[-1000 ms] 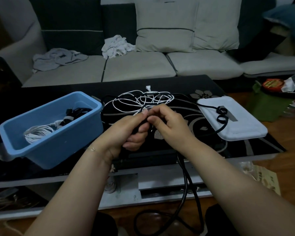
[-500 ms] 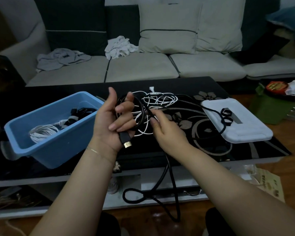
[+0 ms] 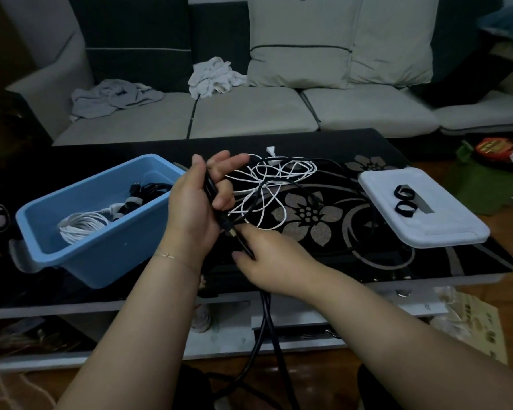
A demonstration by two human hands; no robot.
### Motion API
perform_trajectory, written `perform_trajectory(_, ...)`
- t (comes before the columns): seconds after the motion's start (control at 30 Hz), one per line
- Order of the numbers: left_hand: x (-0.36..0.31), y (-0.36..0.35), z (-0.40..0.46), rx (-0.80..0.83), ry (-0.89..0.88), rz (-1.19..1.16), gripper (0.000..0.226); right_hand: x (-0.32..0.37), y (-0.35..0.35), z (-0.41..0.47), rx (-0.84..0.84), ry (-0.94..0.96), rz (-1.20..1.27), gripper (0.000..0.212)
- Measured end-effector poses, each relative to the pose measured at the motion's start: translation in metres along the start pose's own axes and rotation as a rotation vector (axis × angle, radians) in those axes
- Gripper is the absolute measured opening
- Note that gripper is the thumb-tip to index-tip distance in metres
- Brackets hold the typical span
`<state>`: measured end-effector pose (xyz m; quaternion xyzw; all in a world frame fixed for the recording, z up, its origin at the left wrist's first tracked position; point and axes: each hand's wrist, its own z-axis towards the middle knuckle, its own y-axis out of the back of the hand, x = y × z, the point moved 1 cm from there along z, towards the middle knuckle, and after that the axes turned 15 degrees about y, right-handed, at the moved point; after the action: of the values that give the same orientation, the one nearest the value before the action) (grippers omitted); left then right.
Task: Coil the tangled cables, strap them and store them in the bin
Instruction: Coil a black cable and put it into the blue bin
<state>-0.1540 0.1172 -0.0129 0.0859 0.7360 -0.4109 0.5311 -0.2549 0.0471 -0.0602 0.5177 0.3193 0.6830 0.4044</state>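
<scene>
No legible text anywhere, markings on red lid [image 3: 494,146] at far right too blurred to read

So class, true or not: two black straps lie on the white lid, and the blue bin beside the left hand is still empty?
Not quite. The head view shows the blue bin already holds a coiled white cable and a black cable. The two black straps do lie on the white lid, beside the left hand.

The black cable [image 3: 266,321] drops under the right hand [image 3: 274,261] and runs off the near edge. Inside the bin [image 3: 101,258], dark cables [image 3: 148,192] merge into shadow behind the left hand [image 3: 196,208]. Right-edge clutter [image 3: 498,149] is cut off, its label unreadable.
</scene>
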Motion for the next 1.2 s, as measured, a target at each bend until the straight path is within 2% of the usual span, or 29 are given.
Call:
perform_trajectory(0.13, 0.005, 0.001, -0.002, -0.103, -0.137, 0.365, 0.039, -0.004, 0.004, 0.001, -0.002, 0.013, -0.034, 0.035)
perform_trajectory(0.37, 0.005, 0.005, -0.002, -0.125, -0.168, 0.518, 0.039, -0.007, 0.010, 0.000, 0.070, 0.018, 0.009, 0.033)
perform_trajectory(0.5, 0.012, 0.001, -0.005, -0.110, -0.206, 0.697, 0.030, -0.011, 0.008, 0.000, 0.152, 0.029, 0.073, 0.021)
perform_trajectory(0.6, 0.018, 0.000, -0.002, -0.067, -0.233, 0.782, 0.019, -0.012, 0.009, 0.001, 0.170, 0.039, 0.067, 0.018)
perform_trajectory(0.77, 0.023, -0.001, -0.004, -0.034, -0.271, 0.895, 0.019, -0.015, 0.005, 0.002, 0.191, 0.002, 0.136, 0.021)
perform_trajectory(0.93, 0.017, 0.010, 0.001, -0.082, -0.237, 0.807, 0.018, -0.021, 0.007, 0.001, 0.153, -0.055, 0.112, 0.021)
perform_trajectory(0.97, 0.018, 0.010, 0.001, -0.082, -0.251, 0.877, 0.017, -0.021, 0.008, 0.000, 0.140, -0.049, 0.106, 0.022)
perform_trajectory(1.1, 0.026, 0.010, -0.001, -0.110, -0.345, 1.395, 0.022, -0.019, 0.008, -0.002, 0.122, -0.003, 0.060, 0.024)
perform_trajectory(1.2, 0.028, 0.012, 0.002, -0.128, -0.309, 1.608, 0.027, -0.019, 0.012, -0.003, 0.065, -0.012, 0.088, 0.015)
